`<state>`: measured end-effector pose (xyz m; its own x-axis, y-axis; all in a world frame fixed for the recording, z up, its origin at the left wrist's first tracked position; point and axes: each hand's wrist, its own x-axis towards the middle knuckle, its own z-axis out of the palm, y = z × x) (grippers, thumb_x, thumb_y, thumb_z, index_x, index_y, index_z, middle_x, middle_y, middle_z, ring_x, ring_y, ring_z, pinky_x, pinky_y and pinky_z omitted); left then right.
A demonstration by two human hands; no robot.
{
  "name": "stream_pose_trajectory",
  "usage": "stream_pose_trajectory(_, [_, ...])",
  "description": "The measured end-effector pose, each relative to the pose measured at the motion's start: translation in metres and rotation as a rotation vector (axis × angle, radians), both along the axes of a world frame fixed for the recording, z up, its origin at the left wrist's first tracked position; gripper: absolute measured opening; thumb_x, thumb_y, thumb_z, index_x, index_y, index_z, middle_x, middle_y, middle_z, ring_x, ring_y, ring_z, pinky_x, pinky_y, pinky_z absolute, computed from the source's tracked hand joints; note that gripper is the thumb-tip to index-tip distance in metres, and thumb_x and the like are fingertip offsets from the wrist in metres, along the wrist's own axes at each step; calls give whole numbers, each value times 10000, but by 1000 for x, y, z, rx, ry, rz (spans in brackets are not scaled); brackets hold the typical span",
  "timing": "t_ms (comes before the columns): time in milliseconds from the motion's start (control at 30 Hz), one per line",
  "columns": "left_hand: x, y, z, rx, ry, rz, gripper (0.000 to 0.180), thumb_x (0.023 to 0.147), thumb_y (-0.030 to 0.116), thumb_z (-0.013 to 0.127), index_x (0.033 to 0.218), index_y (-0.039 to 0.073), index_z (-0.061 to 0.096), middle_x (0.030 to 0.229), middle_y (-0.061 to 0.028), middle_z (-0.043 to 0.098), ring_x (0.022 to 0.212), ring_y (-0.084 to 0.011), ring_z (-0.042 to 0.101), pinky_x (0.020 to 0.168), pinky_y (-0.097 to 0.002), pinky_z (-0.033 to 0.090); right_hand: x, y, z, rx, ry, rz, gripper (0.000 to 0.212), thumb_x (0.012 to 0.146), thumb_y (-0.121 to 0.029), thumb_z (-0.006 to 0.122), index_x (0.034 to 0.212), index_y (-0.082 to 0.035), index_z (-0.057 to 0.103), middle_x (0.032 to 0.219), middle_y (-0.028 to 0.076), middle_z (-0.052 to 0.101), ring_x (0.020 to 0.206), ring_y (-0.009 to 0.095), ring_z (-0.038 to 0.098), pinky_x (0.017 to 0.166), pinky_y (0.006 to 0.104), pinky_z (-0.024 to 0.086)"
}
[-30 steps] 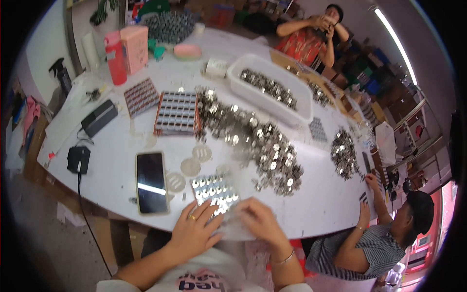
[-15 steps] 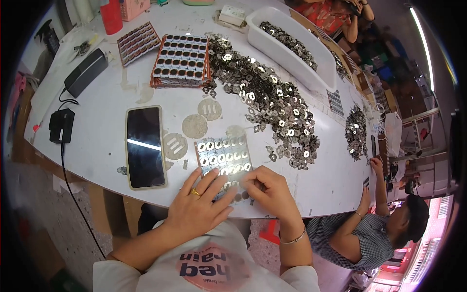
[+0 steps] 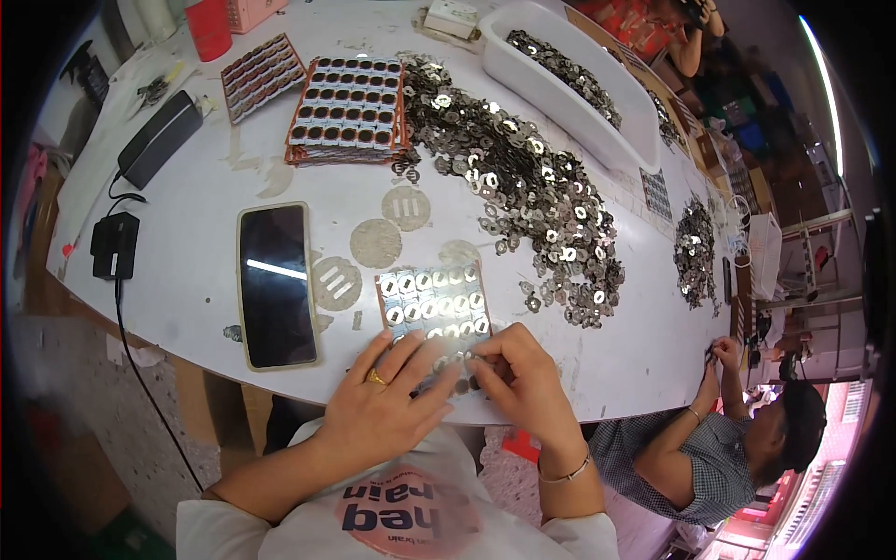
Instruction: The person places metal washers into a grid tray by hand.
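Observation:
Flat on the table's near edge lies a panel (image 3: 432, 280) with rows of shiny metal pieces, each with a hole. My left hand (image 3: 397, 378) rests over its lower left part, fingers stretched out and ringed on one finger. At the panel's lower right, my right hand (image 3: 521, 378) has thumb and forefinger brought close together at the metal pieces. Whatever sits between those fingertips is too small to make out. Both hands partly cover the lowest rows. To the right spreads a large heap of loose metal pieces (image 3: 532, 196).
A phone (image 3: 275, 289) lies left of the panel. Farther back are a stack of panels (image 3: 345, 107), a leaning panel (image 3: 261, 79), a black box (image 3: 161, 138) and an adapter (image 3: 116, 245). A white bin (image 3: 644, 140) holds more pieces. A co-worker (image 3: 681, 448) sits at right.
My right hand has shifted slightly along the panel's lower edge, while my left hand stays spread on it. The co-worker's two hands have come together. The view has shifted a little.

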<state>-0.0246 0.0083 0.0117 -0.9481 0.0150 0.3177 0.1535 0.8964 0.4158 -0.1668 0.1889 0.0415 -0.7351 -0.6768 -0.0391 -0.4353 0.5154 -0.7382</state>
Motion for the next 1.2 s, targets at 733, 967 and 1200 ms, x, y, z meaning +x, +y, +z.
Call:
stream_pose_trajectory(733, [-2, 0, 0, 20, 5, 16, 455, 892, 366, 791, 1314, 207, 728, 1461, -96, 609, 1390, -297, 535, 1212, -513, 367, -36, 22, -1, -472, -428, -256, 149, 973, 19, 729, 1119, -13, 738, 901, 39, 743, 755, 80, 691, 635, 247, 550])
stream_pose_trajectory(967, [-3, -2, 2, 24, -13, 13, 441, 893, 379, 792, 1296, 209, 734, 1455, -84, 611, 1375, -292, 540, 1207, -507, 367, -20, 10, 2, -132, -369, -113, 123, 955, -8, 778, 1075, -21, 752, 748, -9, 705, 610, 21, 606, 500, 190, 461])
stream_pose_trajectory(1200, [-2, 0, 1, 17, -19, 15, 435, 892, 381, 790, 1286, 206, 734, 1463, -80, 605, 1387, -286, 528, 1205, -507, 374, -22, 5, 4, -120, -257, -32, 135, 927, 10, 799, 1049, 1, 743, 838, -13, 634, 615, 22, 560, 516, 195, 444])
